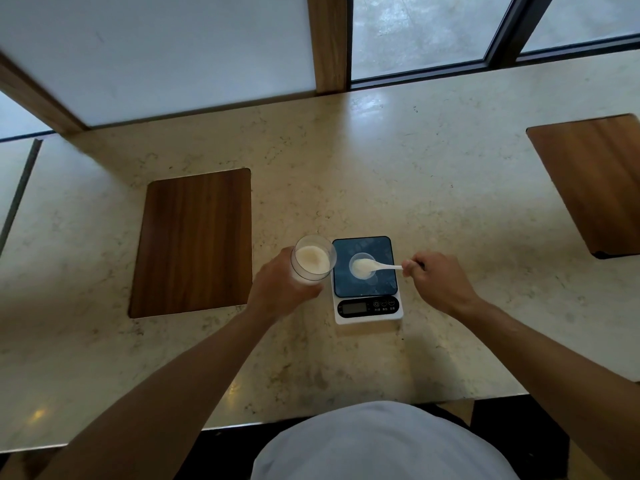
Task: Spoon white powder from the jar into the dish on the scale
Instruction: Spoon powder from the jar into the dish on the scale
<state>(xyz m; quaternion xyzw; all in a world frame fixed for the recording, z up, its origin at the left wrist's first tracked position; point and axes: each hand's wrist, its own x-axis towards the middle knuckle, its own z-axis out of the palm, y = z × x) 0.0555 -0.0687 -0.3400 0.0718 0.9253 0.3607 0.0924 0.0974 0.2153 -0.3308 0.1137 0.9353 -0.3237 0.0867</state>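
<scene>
A clear jar (313, 258) holding white powder stands just left of the scale, and my left hand (281, 285) is wrapped around its side. The scale (366, 280) has a dark glossy platform and a white base with a display at the front. On the platform sits a small clear dish (362, 265). My right hand (439, 280) pinches the handle of a white plastic spoon (379, 265) from the right. The spoon's bowl is over the dish, with white powder in it.
The pale marble counter (346, 178) runs under a window. A wooden board (194, 242) lies left of the jar, and another wooden board (595, 181) sits at the far right. The counter's near edge is close to my body.
</scene>
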